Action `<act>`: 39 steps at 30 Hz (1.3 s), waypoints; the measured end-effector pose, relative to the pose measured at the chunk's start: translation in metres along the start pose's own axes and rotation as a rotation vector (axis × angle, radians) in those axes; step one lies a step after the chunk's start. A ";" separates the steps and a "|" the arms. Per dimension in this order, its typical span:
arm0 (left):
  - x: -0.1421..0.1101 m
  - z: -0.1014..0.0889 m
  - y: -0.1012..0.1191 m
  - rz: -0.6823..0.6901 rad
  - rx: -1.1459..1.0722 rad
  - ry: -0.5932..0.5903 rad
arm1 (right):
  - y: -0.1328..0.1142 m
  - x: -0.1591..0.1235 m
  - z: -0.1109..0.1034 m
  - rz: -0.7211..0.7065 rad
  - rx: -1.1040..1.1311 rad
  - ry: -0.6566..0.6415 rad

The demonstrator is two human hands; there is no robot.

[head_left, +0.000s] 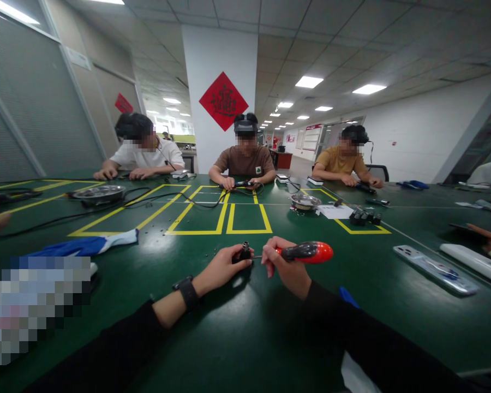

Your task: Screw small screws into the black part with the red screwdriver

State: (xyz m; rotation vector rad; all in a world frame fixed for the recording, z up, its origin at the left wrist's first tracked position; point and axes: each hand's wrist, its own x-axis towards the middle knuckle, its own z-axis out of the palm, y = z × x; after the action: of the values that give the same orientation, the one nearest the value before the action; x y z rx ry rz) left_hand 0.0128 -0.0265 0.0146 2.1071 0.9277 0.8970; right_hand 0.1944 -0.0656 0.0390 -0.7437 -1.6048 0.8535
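Note:
My left hand [225, 267] is closed on a small black cylindrical part [245, 251] with a metallic-looking top, held upright just over the green table. In my right hand [284, 266] is a screwdriver [306, 252] with a red and black handle, lying sideways. Its thin shaft points left, and the tip meets the side of the black part near my left thumb. Whether the tip sits in a screw is too small to tell. A few tiny dark bits lie on the table just left of the part.
Blue-and-white gloves [85, 244] lie at left, a phone [433, 270] at right. Metal bowls [305, 202] [99, 192], black parts [365, 217] and a black cable [175, 194] are farther back. Yellow tape [249, 232] marks rectangles on the green table [229, 338]. Several people sit around it.

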 end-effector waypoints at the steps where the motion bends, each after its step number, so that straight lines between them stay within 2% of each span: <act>1: 0.000 0.000 0.000 0.008 0.014 -0.001 | 0.000 0.002 0.001 0.034 0.071 0.024; 4: -0.001 -0.001 0.001 0.026 0.059 0.006 | 0.002 0.008 0.003 0.075 0.248 0.070; 9: -0.001 -0.001 0.000 0.029 0.103 0.015 | 0.001 0.011 0.002 0.064 0.413 0.049; 16: -0.001 0.000 -0.003 0.018 0.108 -0.004 | 0.001 0.009 0.005 0.011 0.358 0.056; 22: 0.000 -0.001 -0.002 0.006 0.027 -0.013 | 0.002 0.009 0.005 0.000 0.374 0.078; 30: 0.000 -0.001 -0.002 -0.006 0.011 -0.014 | 0.002 0.011 0.005 -0.010 0.347 0.168; 39: 0.000 0.000 -0.003 0.028 0.050 0.000 | -0.002 0.009 0.005 -0.077 0.304 0.129</act>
State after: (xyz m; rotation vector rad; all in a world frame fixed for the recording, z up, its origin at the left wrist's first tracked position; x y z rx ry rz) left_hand 0.0120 -0.0253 0.0121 2.1673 0.9314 0.8966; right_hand 0.1879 -0.0606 0.0449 -0.5071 -1.3423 0.9475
